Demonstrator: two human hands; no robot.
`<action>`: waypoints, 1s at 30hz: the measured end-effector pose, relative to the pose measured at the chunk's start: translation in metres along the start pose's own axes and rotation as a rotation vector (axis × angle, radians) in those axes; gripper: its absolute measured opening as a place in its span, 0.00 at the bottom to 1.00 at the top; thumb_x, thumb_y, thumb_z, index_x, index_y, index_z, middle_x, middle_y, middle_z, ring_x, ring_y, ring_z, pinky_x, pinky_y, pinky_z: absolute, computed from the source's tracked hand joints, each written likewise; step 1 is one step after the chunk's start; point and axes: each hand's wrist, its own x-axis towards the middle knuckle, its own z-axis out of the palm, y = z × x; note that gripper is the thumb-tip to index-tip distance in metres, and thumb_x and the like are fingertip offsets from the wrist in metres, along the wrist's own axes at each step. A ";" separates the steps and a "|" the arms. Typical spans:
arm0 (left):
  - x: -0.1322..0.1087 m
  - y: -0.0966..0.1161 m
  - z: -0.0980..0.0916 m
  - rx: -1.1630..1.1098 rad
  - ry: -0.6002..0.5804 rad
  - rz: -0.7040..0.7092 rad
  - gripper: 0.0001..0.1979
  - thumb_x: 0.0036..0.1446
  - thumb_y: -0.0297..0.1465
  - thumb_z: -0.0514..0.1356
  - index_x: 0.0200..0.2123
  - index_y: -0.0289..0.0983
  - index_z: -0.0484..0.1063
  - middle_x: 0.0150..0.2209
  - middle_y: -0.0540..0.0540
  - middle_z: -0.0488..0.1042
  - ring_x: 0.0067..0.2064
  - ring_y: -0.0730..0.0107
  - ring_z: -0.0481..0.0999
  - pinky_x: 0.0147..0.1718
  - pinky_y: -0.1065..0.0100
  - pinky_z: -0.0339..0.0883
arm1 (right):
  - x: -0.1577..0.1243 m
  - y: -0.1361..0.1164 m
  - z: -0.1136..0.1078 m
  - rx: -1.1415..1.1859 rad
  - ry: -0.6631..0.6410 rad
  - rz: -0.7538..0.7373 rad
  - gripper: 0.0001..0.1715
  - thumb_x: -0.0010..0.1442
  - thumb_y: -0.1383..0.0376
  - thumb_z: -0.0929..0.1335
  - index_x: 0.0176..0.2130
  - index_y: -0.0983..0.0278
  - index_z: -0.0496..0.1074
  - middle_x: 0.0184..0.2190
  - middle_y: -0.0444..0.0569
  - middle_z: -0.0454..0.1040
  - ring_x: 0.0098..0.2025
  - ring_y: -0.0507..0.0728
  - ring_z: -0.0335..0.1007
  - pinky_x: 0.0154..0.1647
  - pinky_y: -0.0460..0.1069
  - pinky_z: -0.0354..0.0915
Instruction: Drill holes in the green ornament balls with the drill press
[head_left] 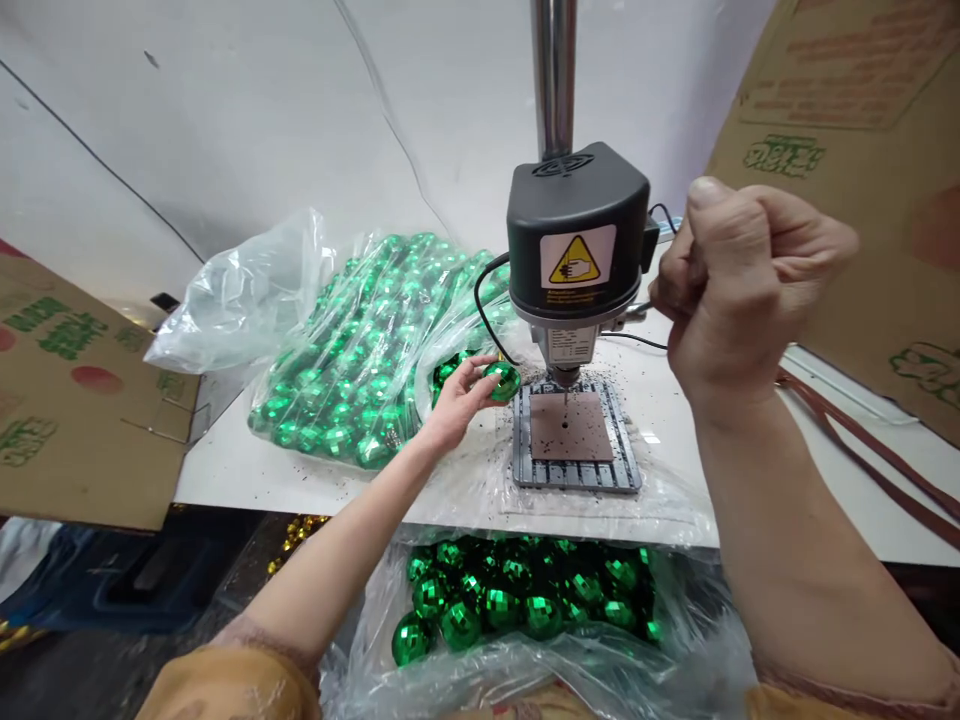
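My left hand (457, 402) is closed on a shiny green faceted ball ornament (502, 381), left of the drill bit and by the mouth of a clear plastic bag (352, 350) full of similar balls. Raised on the right, my right hand (750, 270) is wrapped in a fist round the feed handle (636, 313) of a black bench drill press (574, 240); most of that handle is hidden by the fingers. Below the drill chuck, a brown square board (589, 440) with a small dark hole lies on the slotted metal base (628, 470).
In front of the table edge, an open plastic-lined container (352, 640) holds many green balls. Cardboard boxes stand at left (90, 400) and right (847, 200). Dark shavings dot the white table (225, 470). A steel column (553, 80) rises behind the drill, and a brown strap (862, 455) lies at right.
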 end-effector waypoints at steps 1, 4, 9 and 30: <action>-0.003 -0.004 0.012 -0.148 0.001 -0.068 0.24 0.58 0.46 0.63 0.53 0.39 0.69 0.41 0.45 0.77 0.40 0.65 0.79 0.39 0.61 0.76 | 0.000 0.001 0.000 0.012 0.008 -0.007 0.26 0.56 0.66 0.70 0.15 0.64 0.56 0.10 0.37 0.54 0.13 0.43 0.45 0.15 0.45 0.41; -0.009 -0.020 0.042 -0.284 -0.003 -0.175 0.29 0.54 0.49 0.66 0.53 0.40 0.68 0.41 0.45 0.78 0.38 0.66 0.79 0.33 0.66 0.74 | 0.002 0.005 0.000 0.017 0.014 -0.011 0.30 0.55 0.61 0.73 0.14 0.63 0.55 0.10 0.37 0.51 0.13 0.43 0.43 0.15 0.47 0.40; -0.008 -0.036 0.065 -0.179 0.018 -0.118 0.30 0.51 0.52 0.67 0.50 0.38 0.71 0.40 0.45 0.79 0.39 0.65 0.78 0.32 0.68 0.69 | 0.002 0.005 -0.002 -0.076 -0.033 -0.036 0.33 0.58 0.53 0.71 0.16 0.62 0.52 0.11 0.37 0.50 0.14 0.44 0.42 0.16 0.48 0.42; -0.015 -0.046 0.081 0.163 -0.130 0.115 0.25 0.56 0.43 0.68 0.52 0.37 0.71 0.48 0.41 0.78 0.49 0.58 0.77 0.52 0.56 0.69 | 0.001 0.003 -0.003 -0.142 -0.097 -0.064 0.29 0.64 0.58 0.66 0.19 0.63 0.50 0.15 0.38 0.50 0.17 0.43 0.44 0.19 0.46 0.48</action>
